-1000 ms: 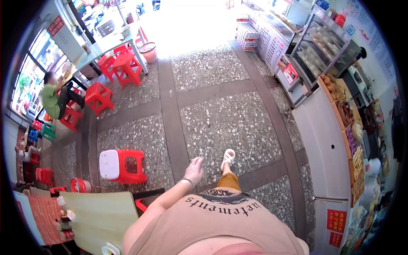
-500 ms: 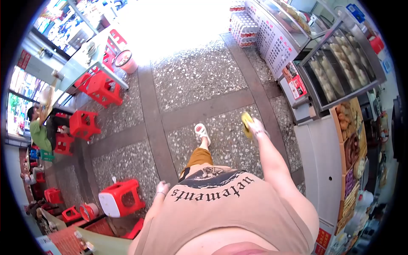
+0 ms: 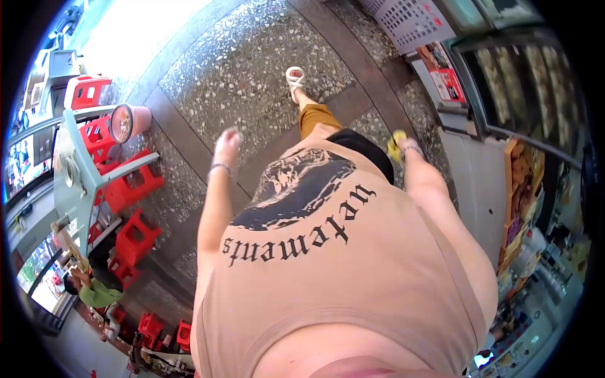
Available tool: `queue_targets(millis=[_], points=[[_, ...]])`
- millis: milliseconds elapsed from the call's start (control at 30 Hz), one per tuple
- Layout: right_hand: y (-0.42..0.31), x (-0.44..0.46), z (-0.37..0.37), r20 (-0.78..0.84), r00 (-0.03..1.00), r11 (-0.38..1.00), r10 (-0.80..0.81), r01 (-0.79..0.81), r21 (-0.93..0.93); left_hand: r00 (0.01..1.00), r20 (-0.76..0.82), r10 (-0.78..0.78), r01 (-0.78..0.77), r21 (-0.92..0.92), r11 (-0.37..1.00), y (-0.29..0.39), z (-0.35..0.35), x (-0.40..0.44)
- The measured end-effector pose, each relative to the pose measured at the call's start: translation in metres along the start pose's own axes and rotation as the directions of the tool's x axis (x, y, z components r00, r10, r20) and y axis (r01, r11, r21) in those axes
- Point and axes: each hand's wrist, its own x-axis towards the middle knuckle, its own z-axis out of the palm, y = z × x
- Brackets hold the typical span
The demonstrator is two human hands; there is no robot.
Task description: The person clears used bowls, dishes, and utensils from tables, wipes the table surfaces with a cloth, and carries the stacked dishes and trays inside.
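My right hand (image 3: 411, 151) hangs low on the right, closed around a yellow cloth or sponge (image 3: 396, 146). The exact kind of this yellow thing is too small to make out. On the other side, my left hand (image 3: 228, 143) swings forward over the floor with its fingers curled, slightly blurred, and no object shows in it. A band circles the left wrist. Between the hands is my tan tank top (image 3: 315, 252). One foot in a white sandal (image 3: 294, 80) steps out ahead.
On the left are a light table (image 3: 79, 189), several red stools (image 3: 135, 238) and a pink bucket (image 3: 129, 123). A person in green (image 3: 101, 293) sits beyond. Along the right run a counter (image 3: 472, 189), bread trays (image 3: 522, 170) and a glass-fronted cabinet (image 3: 517, 88).
I have walked forward and my view has turned. My left hand has swung forward and up; my right hand, still gripping the yellow thing, has moved back towards my body.
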Motion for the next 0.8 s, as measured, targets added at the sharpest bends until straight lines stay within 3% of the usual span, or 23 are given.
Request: queue_targets(millis=[33,67,133,200,233,267,333,367,400,433,467,533,600,633,667,733,767,800], points=[[-0.014,0.03,0.002,0.111,0.992,0.993,0.063,-0.051,-0.108,0.999,-0.04,0.005,-0.004,0.011,1.0,0.051,-0.011,0.029],[-0.027,0.07,0.004,0.401,0.846,0.657,-0.351,0.528,-0.538,0.996,-0.083,0.018,-0.016,0.029,0.999,0.094,-0.024,0.061],[-0.094,0.137,0.007,0.213,0.969,0.945,-0.122,0.179,-0.274,0.99,-0.124,0.07,-0.064,0.051,0.997,0.096,-0.053,0.145],[-0.247,0.047,-0.108,0.092,0.995,0.994,0.036,-0.045,0.1,0.994,-0.094,-0.064,0.041,-0.224,0.974,0.082,-0.071,0.198],[-0.292,0.095,-0.115,0.12,0.985,0.992,-0.123,0.127,-0.025,0.982,-0.021,-0.186,0.185,-0.045,0.982,0.094,-0.084,0.213],[-0.342,0.13,-0.12,0.128,0.98,0.954,-0.15,0.11,0.279,0.946,0.028,-0.322,0.316,0.131,0.94,0.103,-0.094,0.22],[-0.476,0.145,-0.17,0.064,0.929,0.841,-0.364,0.298,0.451,0.973,0.092,-0.212,0.208,0.055,0.977,0.005,-0.116,0.256],[-0.549,0.141,-0.204,0.03,0.875,0.796,-0.483,0.425,0.432,0.998,-0.014,-0.067,0.069,0.215,0.974,-0.016,-0.126,0.273],[-0.615,0.133,-0.232,0.007,0.806,0.738,-0.593,0.54,0.405,0.974,0.006,-0.227,0.213,0.314,0.925,0.006,-0.143,0.284],[-0.678,0.133,-0.252,0.022,0.752,0.708,-0.659,0.61,0.355,0.978,-0.079,-0.195,0.21,0.295,0.932,-0.023,-0.156,0.302],[-0.742,0.134,-0.269,0.033,0.695,0.669,-0.718,0.677,0.307,0.934,-0.071,-0.35,0.354,0.325,0.877,0.007,-0.17,0.313],[-0.841,0.072,-0.324,-0.022,0.452,0.453,-0.892,0.89,-0.048,0.835,-0.058,-0.547,0.526,0.375,0.763,0.073,-0.202,0.352],[-0.927,0.074,-0.335,-0.051,0.182,0.186,-0.982,0.975,-0.117,0.813,-0.022,-0.582,0.527,0.451,0.72,0.141,-0.239,0.421],[-0.972,0.089,-0.326,-0.014,0.194,0.183,-0.981,0.944,0.274,0.83,0.006,-0.558,0.476,0.513,0.714,0.171,-0.261,0.467],[-1.01,0.106,-0.327,0.032,0.185,0.165,-0.982,0.77,0.616,0.856,0.042,-0.515,0.395,0.588,0.706,0.218,-0.282,0.52],[-1.069,0.029,-0.423,0.096,0.064,0.07,-0.993,0.996,0.061,0.934,0.161,-0.319,0.064,0.803,0.593,0.343,-0.318,0.654],[-1.093,0.013,-0.449,0.09,0.063,0.059,-0.994,0.997,-0.044,0.943,0.257,-0.21,-0.137,0.878,0.458,0.381,-0.336,0.718],[-1.117,0.012,-0.463,0.084,0.066,0.063,-0.994,0.997,-0.032,0.999,-0.029,-0.023,0.033,0.406,0.913,0.352,-0.342,0.797]])
